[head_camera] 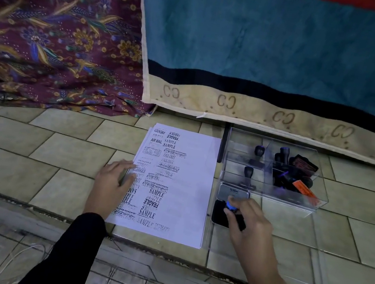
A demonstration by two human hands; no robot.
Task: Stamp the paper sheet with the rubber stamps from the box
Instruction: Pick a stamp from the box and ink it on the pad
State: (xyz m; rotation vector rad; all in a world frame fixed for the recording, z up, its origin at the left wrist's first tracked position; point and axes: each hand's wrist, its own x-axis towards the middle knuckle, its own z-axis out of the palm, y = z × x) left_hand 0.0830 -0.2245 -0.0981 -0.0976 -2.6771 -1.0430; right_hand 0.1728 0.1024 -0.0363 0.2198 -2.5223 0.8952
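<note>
Beige tiled floor (59, 147) served as the work surface. Head view: one white paper sheet (189, 190), top of a thin stack and crowded with black imprints, lay with its long axis running away from the person. Left hand (112, 179) rested flat on its left edge, fingers spread. Right hand (247, 221) pinched one blue-handled rubber stamp (230, 205) down on one open black ink pad (219, 216). The sheet lay just beside it, to the left. Clear acrylic box (271, 193) sat beyond, holding two upright black-handled stamps (247, 175) in its left compartments. The jumble in its right compartment was uncountable.

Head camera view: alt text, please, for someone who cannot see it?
A person's right hand holds a blue stamp on an ink pad, while the left hand rests on a stamped paper sheet; a clear box of stamps stands behind.
</note>
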